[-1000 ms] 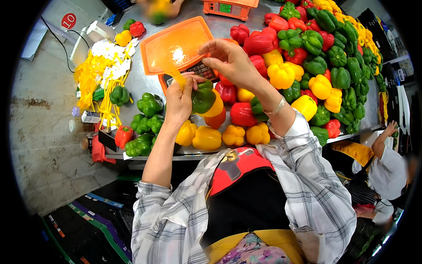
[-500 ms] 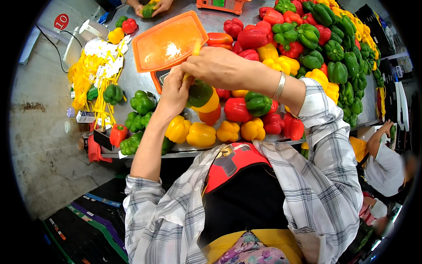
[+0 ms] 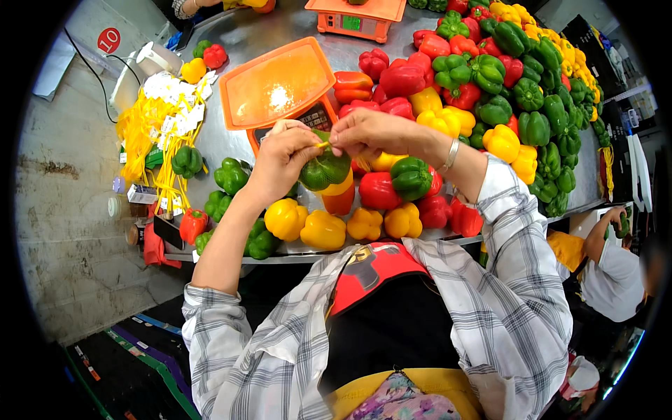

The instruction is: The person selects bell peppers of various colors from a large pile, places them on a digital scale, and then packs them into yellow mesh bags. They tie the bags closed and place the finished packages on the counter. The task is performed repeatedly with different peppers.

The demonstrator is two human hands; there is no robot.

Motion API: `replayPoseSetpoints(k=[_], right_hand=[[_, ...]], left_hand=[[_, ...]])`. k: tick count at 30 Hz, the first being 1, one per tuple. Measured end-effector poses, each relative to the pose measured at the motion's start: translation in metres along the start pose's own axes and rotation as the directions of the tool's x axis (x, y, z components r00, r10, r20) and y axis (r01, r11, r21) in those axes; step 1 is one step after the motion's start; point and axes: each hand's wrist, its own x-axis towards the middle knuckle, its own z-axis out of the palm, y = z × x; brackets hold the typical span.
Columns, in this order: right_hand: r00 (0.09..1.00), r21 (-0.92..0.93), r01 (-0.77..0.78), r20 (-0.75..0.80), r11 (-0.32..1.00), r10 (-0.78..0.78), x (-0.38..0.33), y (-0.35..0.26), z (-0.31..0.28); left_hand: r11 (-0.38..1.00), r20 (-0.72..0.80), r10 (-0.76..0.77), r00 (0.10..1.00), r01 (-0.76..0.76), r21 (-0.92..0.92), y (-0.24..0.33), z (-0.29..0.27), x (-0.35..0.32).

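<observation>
A yellow net bag [image 3: 323,145] hangs from my fingers at chest height, its neck twisted and pinched. Inside it a green bell pepper [image 3: 325,171] sits uppermost, above a yellow bell pepper [image 3: 339,186] and a red-orange one [image 3: 341,202]. My left hand [image 3: 283,155] is closed on the neck from the left. From the right, my right hand [image 3: 367,133] pinches the same neck, thumb and fingertips together. Just beyond my hands stands an orange scale [image 3: 278,84], its dark panel partly hidden by my left hand.
Red, yellow and green peppers [image 3: 490,77] are heaped at the right. Yellow nets with white tags [image 3: 164,126] hang together at the left. Loose yellow peppers [image 3: 323,231] line the metal table's near edge. A second scale [image 3: 357,21] and a co-worker's arm [image 3: 199,5] are at the far side.
My right hand has moved rightward off my left hand, and its fingertips now meet the left's at the net's neck. The co-worker's hands and pepper have moved farther off.
</observation>
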Motion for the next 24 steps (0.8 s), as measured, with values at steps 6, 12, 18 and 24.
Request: replayPoseSetpoints(k=[6,12,18,24], right_hand=[[0.989,0.782,-0.071,0.136,0.62,-0.057,-0.016,0.066,0.049],[0.913,0.998,0.04,-0.059,-0.056,-0.404,-0.007,0.1,0.131],[0.9,0.984,0.004,-0.082,-0.181,-0.428,0.021,0.109,0.153],[0.909,0.991,0.131,-0.11,0.024,-0.402,0.036,0.111,0.164]], left_hand=[[0.733,0.176,0.461,0.87,-0.485,0.477,0.013,-0.011,0.011],[0.779,0.331,0.365,0.87,-0.48,0.403,0.024,0.001,0.025],[0.957,0.337,0.033,0.941,-0.127,0.259,0.056,0.006,0.031],[0.938,0.274,-0.344,0.898,0.317,0.139,0.079,0.007,0.016]])
